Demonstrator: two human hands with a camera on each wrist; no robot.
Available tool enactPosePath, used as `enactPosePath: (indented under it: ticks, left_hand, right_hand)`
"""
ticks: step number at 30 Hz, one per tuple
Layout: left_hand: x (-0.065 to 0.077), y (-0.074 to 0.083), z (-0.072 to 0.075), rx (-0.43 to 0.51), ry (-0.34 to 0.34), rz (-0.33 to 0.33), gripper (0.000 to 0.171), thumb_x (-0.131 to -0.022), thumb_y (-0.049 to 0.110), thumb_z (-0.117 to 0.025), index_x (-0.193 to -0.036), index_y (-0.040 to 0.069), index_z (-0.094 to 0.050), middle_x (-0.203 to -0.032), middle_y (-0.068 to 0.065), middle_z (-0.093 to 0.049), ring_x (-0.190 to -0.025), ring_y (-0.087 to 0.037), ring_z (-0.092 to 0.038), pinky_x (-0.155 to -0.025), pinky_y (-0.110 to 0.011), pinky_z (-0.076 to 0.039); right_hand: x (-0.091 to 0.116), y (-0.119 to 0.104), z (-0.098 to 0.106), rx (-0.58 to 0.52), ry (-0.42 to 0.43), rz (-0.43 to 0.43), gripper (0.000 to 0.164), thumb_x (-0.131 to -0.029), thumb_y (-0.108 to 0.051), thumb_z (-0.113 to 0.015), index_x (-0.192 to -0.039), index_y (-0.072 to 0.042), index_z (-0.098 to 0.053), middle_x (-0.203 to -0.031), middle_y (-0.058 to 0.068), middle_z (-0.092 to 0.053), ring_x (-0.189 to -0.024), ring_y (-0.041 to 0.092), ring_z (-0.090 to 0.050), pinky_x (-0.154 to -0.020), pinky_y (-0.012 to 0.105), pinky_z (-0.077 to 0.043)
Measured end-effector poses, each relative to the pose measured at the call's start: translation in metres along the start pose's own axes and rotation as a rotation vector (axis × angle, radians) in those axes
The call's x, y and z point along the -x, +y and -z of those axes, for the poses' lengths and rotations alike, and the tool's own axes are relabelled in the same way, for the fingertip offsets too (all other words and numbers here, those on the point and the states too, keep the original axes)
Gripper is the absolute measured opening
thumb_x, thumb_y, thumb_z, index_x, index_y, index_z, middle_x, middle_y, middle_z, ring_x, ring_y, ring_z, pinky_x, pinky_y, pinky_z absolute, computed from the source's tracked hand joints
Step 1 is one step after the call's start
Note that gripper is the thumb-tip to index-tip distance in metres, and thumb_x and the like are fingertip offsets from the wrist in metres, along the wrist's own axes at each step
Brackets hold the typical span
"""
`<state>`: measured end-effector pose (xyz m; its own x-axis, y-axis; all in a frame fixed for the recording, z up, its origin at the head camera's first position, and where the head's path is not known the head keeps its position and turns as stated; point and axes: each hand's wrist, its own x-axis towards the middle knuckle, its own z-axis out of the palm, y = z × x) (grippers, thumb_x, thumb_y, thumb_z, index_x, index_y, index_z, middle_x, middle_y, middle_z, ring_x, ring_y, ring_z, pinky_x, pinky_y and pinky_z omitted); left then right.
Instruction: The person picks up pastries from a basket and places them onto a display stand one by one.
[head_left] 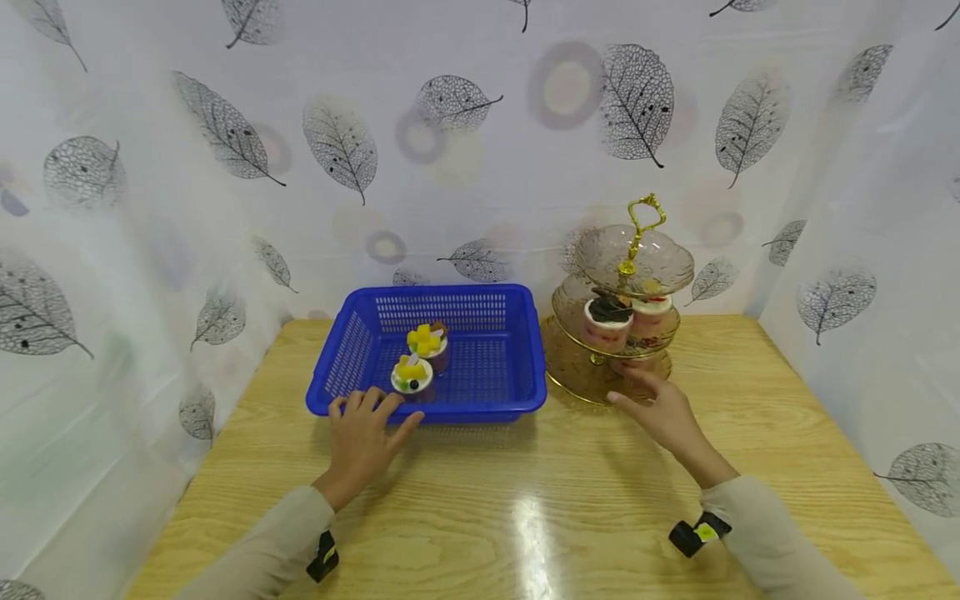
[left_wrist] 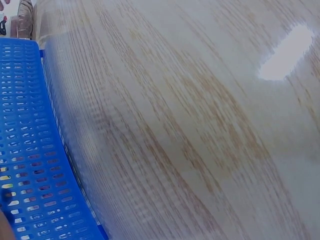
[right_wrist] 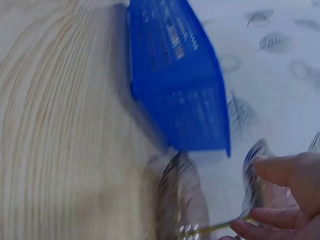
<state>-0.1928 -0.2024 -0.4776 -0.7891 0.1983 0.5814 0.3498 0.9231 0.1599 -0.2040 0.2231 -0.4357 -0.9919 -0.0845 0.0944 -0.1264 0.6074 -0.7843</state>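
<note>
My left hand (head_left: 365, 442) rests on the front rim of a blue plastic basket (head_left: 480, 411), fingers over the edge. Inside the basket, close to that hand, stand two dessert cups, a front one (head_left: 412, 382) and a rear one (head_left: 427, 346), both topped with yellow fruit cubes. On the right, my right hand (head_left: 663, 417) reaches toward a three-tier glass stand (head_left: 573, 379), thumb and fingers spread and nothing held. Its middle tier carries a dessert cup with a dark topping (head_left: 606, 321) and, partly hidden behind it, a cup with white cream (head_left: 651, 315).
Below the basket and stand spreads a wood-grain table (head_left: 480, 500). A leaf-printed curtain (head_left: 480, 200) surrounds its back and sides. The stand rises to a gold handle (head_left: 647, 218) above its top tier (head_left: 660, 258). Basket and stand sit close side by side.
</note>
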Motion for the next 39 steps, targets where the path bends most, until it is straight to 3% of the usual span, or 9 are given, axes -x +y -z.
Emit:
enactPosePath:
  ticks: [8, 12, 18, 26, 31, 39]
  left_hand:
    - [0.0, 0.0, 0.0, 0.001, -0.011, 0.011, 0.044, -0.085, 0.056, -0.062, -0.099, 0.015, -0.07, -0.09, -0.006, -0.062, -0.089, -0.031, -0.054, -0.087, -0.059, -0.031]
    - [0.002, 0.0, 0.001, -0.005, -0.016, 0.006, 0.046, -0.086, 0.058, -0.06, -0.099, 0.015, -0.07, -0.09, -0.005, -0.061, -0.089, -0.031, -0.053, -0.085, -0.058, -0.031]
    - [0.001, -0.001, -0.001, -0.01, -0.009, -0.009, 0.046, -0.085, 0.057, -0.061, -0.1, 0.015, -0.07, -0.09, -0.005, -0.061, -0.089, -0.031, -0.054, -0.086, -0.058, -0.032]
    - [0.002, 0.0, 0.0, -0.02, -0.023, 0.014, 0.047, -0.086, 0.058, -0.06, -0.1, 0.014, -0.07, -0.091, -0.006, -0.062, -0.09, -0.032, -0.054, -0.086, -0.059, -0.03]
    - [0.003, -0.002, 0.001, -0.011, -0.003, -0.003, 0.048, -0.087, 0.058, -0.058, -0.099, 0.014, -0.07, -0.09, -0.007, -0.061, -0.089, -0.032, -0.054, -0.085, -0.059, -0.03]
    - [0.002, -0.001, -0.001, 0.002, 0.003, -0.007, 0.046, -0.086, 0.057, -0.06, -0.099, 0.014, -0.07, -0.09, -0.006, -0.061, -0.089, -0.032, -0.054, -0.087, -0.06, -0.03]
  right_hand:
    - [-0.004, -0.053, -0.02, -0.156, -0.099, 0.157, 0.055, -0.09, -0.021, -0.068, -0.137, 0.0, -0.049, -0.134, 0.023, -0.053, -0.12, 0.038, -0.054, -0.093, 0.047, -0.047]
    - [-0.015, -0.076, -0.036, -0.164, -0.129, 0.216, 0.057, -0.089, -0.026, -0.07, -0.137, -0.005, -0.05, -0.137, 0.018, -0.053, -0.125, 0.034, -0.051, -0.098, 0.049, -0.043]
    - [-0.042, -0.105, -0.066, -0.161, -0.203, 0.291, 0.06, -0.087, -0.025, -0.071, -0.138, -0.002, -0.048, -0.138, 0.018, -0.051, -0.128, 0.036, -0.047, -0.102, 0.049, -0.04]
    - [-0.074, -0.131, -0.105, -0.044, -0.362, 0.163, 0.066, -0.086, -0.034, -0.072, -0.143, -0.015, -0.044, -0.145, 0.012, -0.045, -0.134, 0.032, -0.04, -0.104, 0.049, -0.038]
    - [-0.085, -0.138, -0.134, -0.038, -0.401, 0.109, 0.071, -0.084, -0.033, -0.074, -0.143, -0.012, -0.042, -0.144, 0.015, -0.045, -0.133, 0.032, -0.042, -0.105, 0.048, -0.037]
    - [-0.091, -0.141, -0.174, 0.037, -0.435, 0.116, 0.073, -0.081, -0.028, -0.077, -0.141, -0.004, -0.043, -0.135, 0.018, -0.052, -0.127, 0.034, -0.047, -0.104, 0.047, -0.038]
